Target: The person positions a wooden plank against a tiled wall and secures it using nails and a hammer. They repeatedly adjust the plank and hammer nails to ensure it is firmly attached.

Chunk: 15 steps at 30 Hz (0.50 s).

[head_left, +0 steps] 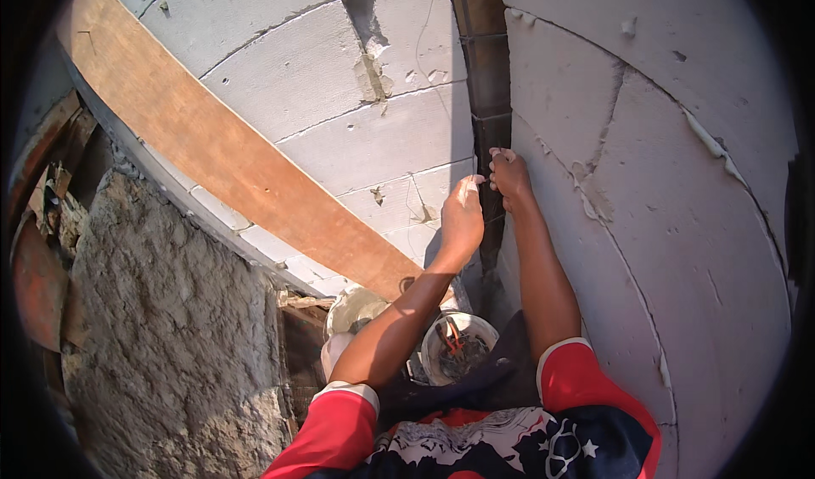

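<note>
Both my hands are raised at the corner where two pale block walls meet, in front of a dark upright gap (488, 80) crossed by thin horizontal bars. My left hand (463, 216) is closed, its thumb and fingertips pinched together at the gap's left edge. Slightly higher and to the right, my right hand (509, 177) is curled closed against the gap, close to the right wall. The two sets of fingertips are only a little apart. Whatever they pinch is too small or hidden to make out.
A long wooden plank (238, 165) slants down across the left block wall (382, 148). Below my arms stands a white bucket (488, 326) with an orange-handled tool inside; another pale bucket (340, 318) is beside it. Rough grey masonry (170, 326) and broken wood (64, 182) lie left. The right block wall (645, 216) rises close by.
</note>
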### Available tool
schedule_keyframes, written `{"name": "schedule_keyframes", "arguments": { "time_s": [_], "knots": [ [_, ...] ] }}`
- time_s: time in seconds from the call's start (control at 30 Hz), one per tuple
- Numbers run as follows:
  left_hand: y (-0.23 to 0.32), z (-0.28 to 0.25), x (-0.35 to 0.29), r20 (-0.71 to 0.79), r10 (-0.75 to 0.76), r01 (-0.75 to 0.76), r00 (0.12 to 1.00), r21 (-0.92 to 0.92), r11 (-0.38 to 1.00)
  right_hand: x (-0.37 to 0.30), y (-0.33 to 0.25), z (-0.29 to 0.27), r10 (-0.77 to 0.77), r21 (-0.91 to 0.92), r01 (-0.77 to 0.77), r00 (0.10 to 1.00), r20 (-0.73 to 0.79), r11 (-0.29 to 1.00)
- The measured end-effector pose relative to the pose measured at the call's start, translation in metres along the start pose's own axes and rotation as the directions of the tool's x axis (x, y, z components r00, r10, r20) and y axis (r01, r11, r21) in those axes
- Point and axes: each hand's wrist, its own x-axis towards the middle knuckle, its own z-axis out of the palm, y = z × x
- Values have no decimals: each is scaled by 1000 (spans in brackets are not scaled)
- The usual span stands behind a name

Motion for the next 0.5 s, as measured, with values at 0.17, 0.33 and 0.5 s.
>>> {"name": "schedule_keyframes", "arguments": {
  "time_s": [0.17,0.33,0.5],
  "knots": [
    [-3,1,-20,-12,59,-59,998,8,998,-28,2,-17,-79,19,78,994,75,997],
    [19,-13,-29,98,-73,70,992,38,997,-2,-61,-12,-87,91,78,991,99,993],
    [-1,-28,-34,156,-44,17,987,169,985,-44,-31,-17,146,158,-207,932,332,965]
  ]
}}
